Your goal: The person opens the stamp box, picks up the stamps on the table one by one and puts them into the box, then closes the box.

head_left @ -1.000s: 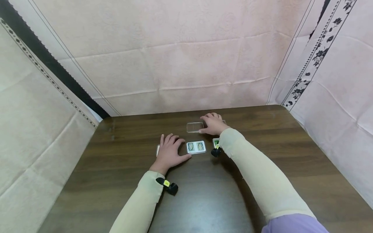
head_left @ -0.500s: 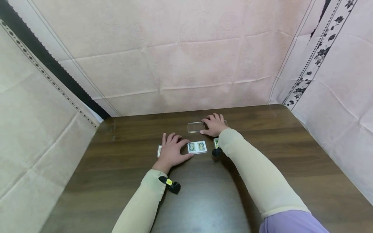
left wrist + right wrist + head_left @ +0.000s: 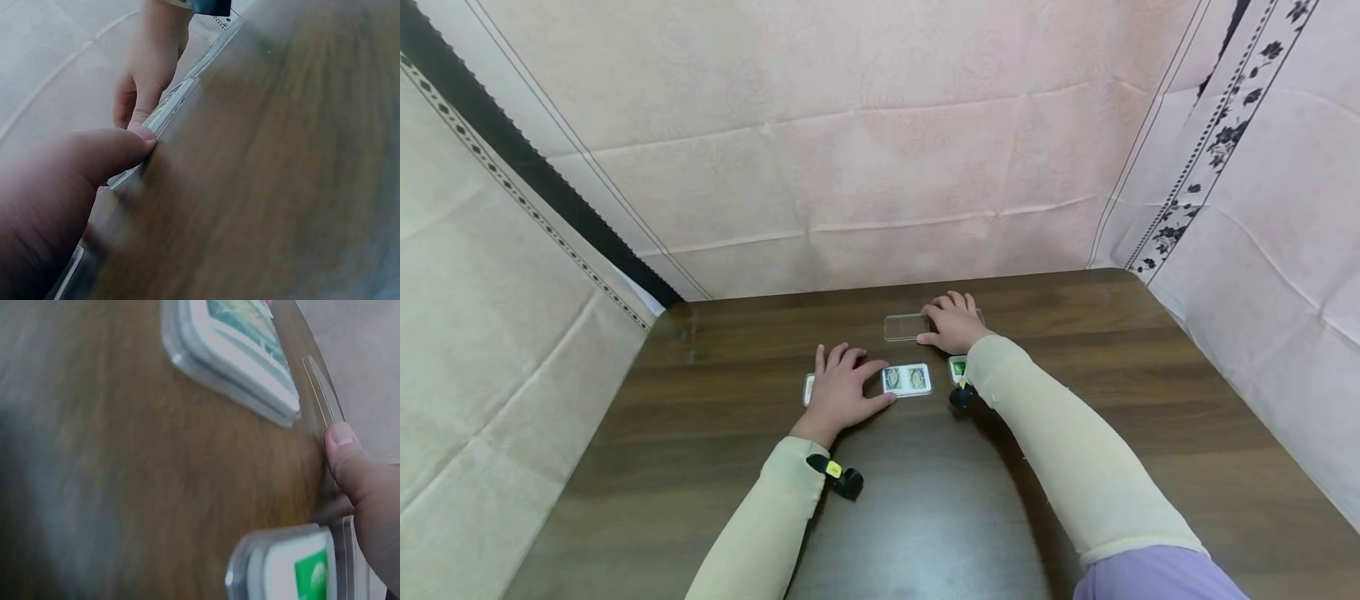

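Observation:
My left hand (image 3: 838, 396) is at the left end of a clear plastic box with printed cards (image 3: 906, 380). Its thumb (image 3: 134, 145) rests on the box's near edge and the index finger reaches the far edge, so the two pinch it. The other fingers spread above a second box (image 3: 808, 389), mostly hidden under the hand. Farther back, my right hand (image 3: 953, 323) pinches the right end of a flat, transparent plastic lid or tray (image 3: 906, 327). In the right wrist view, its thumb (image 3: 342, 440) presses the edge of that clear piece (image 3: 322, 387).
A box with a green-printed card (image 3: 957, 368) lies by the right wrist, partly covered by the sleeve. Another clear edge (image 3: 981, 317) shows behind the right hand. All lie on a brown wooden table (image 3: 760, 333), its far edge against a pale cloth (image 3: 865, 200).
Both hands keep almost the same places. The left index finger has come in to the far edge of the card box. The view has shifted slightly.

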The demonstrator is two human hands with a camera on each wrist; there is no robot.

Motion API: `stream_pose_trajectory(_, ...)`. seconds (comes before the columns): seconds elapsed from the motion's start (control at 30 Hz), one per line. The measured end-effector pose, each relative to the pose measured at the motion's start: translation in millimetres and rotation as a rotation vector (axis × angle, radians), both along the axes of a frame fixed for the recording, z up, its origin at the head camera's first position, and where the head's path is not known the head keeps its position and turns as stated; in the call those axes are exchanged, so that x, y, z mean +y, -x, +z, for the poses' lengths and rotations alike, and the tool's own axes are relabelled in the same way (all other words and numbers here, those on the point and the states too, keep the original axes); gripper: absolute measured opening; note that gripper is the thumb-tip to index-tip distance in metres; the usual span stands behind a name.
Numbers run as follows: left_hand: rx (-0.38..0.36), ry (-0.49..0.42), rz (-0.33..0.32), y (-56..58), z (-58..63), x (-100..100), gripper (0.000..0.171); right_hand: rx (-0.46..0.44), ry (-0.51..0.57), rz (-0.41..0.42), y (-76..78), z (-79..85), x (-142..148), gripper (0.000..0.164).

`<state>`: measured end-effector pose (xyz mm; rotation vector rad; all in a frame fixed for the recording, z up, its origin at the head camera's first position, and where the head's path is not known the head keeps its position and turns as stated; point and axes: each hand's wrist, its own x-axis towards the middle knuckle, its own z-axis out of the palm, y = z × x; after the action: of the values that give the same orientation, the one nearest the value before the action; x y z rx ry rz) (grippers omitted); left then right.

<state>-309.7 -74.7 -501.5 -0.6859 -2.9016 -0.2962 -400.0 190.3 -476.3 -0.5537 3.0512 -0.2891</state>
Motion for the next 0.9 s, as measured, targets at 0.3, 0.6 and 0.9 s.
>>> stream_pose_trajectory(0.3,-0.009,0.008,0.014,0.0,1.1,0,0.068,0.056,0.059,0.031,-11.9,5.9,14,0.065)
stream_pose_trajectory(0.6,-0.013,-0.011,0.035,-0.5,3.8,2,0.070,0.107,0.064,0.116,-42.3,18.9,14,0.062)
stream_pose_trajectory(0.9,-0.028,-0.032,0.057,-3.4,4.9,2,0.073,0.117,0.083,0.168,-72.9,19.6,8,0.055)
